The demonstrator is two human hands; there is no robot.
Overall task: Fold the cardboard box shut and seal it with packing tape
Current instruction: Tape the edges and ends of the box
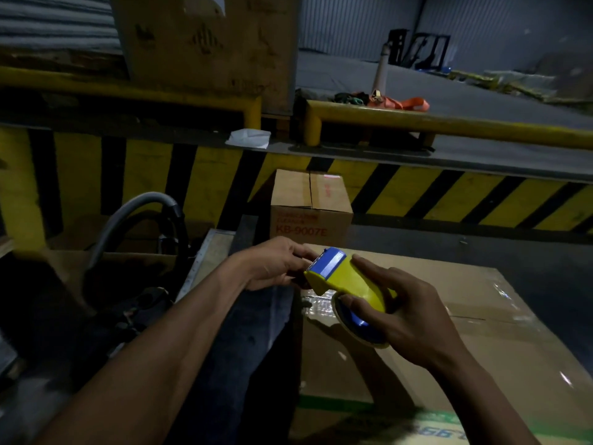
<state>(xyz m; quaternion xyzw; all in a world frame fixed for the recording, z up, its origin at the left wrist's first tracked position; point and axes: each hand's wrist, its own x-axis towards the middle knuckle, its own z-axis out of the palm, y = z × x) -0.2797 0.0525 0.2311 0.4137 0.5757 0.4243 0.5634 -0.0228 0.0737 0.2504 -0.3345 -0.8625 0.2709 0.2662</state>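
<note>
Right hand point(407, 319) gripping tape dispenser point(346, 277) over box point(449, 332) left edge, left hand point(272, 264) pinching its blade end

Box point(417, 332): matt brown cardboard, flaps sealed with glossy clear tape point(324, 308) that catches light. Dispenser point(346, 279): smooth yellow and blue plastic, slight sheen. Small box point(309, 203) behind: matt cardboard, red print. Rail point(449, 123): painted yellow metal, scuffed.

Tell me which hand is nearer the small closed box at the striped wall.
Left. The left hand pinches the tape dispenser at its toothed blade end, just below the small box. The right hand grips the dispenser's roll end, farther back toward the person.
</note>
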